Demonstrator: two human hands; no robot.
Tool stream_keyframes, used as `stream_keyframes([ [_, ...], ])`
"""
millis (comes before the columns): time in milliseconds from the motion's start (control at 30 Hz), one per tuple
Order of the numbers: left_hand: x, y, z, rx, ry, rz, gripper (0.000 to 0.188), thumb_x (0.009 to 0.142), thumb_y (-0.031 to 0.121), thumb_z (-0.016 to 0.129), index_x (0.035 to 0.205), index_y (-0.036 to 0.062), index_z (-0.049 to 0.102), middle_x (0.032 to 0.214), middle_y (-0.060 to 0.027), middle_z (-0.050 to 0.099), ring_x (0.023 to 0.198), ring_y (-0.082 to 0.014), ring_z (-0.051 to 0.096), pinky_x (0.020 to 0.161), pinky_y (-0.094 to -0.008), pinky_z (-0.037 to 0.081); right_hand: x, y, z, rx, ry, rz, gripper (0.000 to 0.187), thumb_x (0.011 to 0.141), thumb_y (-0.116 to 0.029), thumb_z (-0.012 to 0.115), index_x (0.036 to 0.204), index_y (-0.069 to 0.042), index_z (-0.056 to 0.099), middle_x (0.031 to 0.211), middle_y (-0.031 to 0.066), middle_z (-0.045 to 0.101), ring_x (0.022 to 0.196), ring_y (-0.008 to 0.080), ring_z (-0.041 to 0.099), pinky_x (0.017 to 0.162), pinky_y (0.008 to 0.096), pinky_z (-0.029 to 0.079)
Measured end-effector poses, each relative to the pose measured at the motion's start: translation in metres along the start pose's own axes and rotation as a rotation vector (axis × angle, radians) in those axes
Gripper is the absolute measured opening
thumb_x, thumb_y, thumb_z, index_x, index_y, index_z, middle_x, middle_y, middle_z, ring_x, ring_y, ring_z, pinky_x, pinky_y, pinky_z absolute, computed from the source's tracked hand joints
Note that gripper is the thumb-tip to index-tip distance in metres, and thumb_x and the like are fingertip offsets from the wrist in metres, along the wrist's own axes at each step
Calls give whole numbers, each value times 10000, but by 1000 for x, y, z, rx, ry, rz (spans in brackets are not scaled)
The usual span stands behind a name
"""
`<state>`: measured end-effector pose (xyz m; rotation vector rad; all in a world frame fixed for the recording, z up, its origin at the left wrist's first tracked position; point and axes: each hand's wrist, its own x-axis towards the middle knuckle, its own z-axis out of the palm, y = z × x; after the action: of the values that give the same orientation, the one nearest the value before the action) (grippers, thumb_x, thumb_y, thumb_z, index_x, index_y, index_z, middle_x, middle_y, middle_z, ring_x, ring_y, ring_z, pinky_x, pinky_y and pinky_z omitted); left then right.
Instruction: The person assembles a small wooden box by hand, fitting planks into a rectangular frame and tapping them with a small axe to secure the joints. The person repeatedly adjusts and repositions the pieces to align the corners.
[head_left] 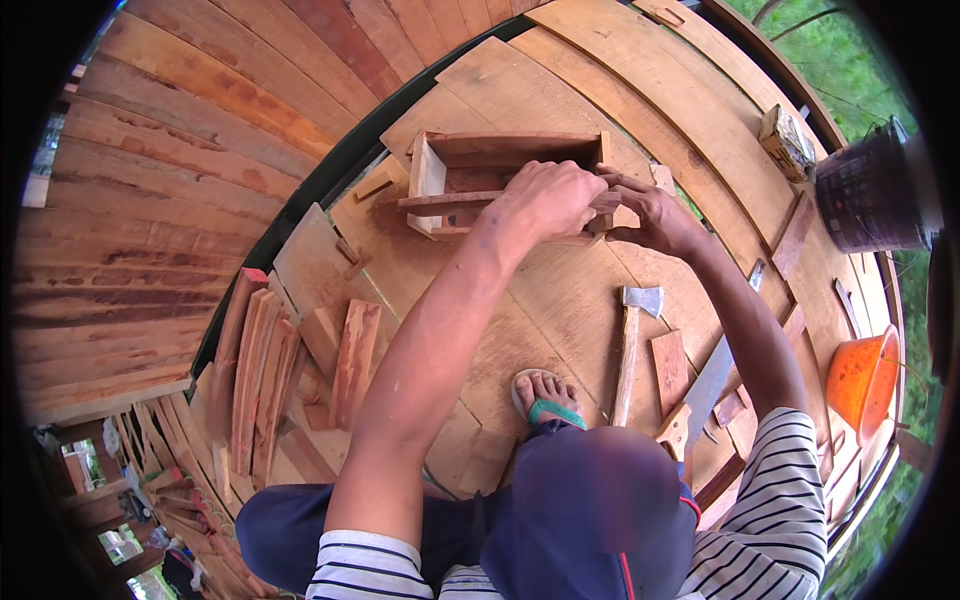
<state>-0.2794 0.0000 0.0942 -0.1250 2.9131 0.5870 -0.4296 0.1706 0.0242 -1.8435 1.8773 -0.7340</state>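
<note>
An open wooden box frame point(428, 168) rests on the plank floor in front of me, its long side running left to right. A narrow wooden slat point(445, 203) lies along its near side, the left end sticking out a little past the box. My left hand point(553, 200) is closed over the slat near the right end, with its fingertips partly hidden. At the box's right corner, my right hand point(655, 214) curls its thumb and fingers around the slat's end. Whether any small thing sits between the hands cannot be made out.
A hatchet point(628, 350) and a handsaw point(708, 385) lie nearer me, right of my sandalled foot point(548, 397). Cut boards point(262, 375) are stacked at left. Along the right edge stand a dark bucket point(868, 195), an orange bowl point(860, 383) and a tin point(786, 145).
</note>
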Motion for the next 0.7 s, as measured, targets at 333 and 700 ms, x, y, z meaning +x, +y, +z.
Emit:
stream_keyframes([
  [333, 8, -9, 8, 66, -35, 36, 251, 895, 240, 716, 1105, 106, 693, 1040, -175, 732, 1021, -388, 686, 867, -516, 553, -3, 7, -4, -6, 27, -112, 520, 812, -219, 830, 1260, -64, 618, 1463, 181, 524, 1439, 390, 429, 1126, 495, 460],
  [700, 6, 4, -3, 30, -179, -101, 279, 929, 232, 704, 1179, 112, 680, 1060, -186, 726, 1016, -417, 665, 852, -525, 532, 0, 21, 5, -92, 13, -178, 343, 879, -252, 768, 1131, -74, 619, 1316, 138, 564, 1412, 374, 457, 1053, 485, 516],
])
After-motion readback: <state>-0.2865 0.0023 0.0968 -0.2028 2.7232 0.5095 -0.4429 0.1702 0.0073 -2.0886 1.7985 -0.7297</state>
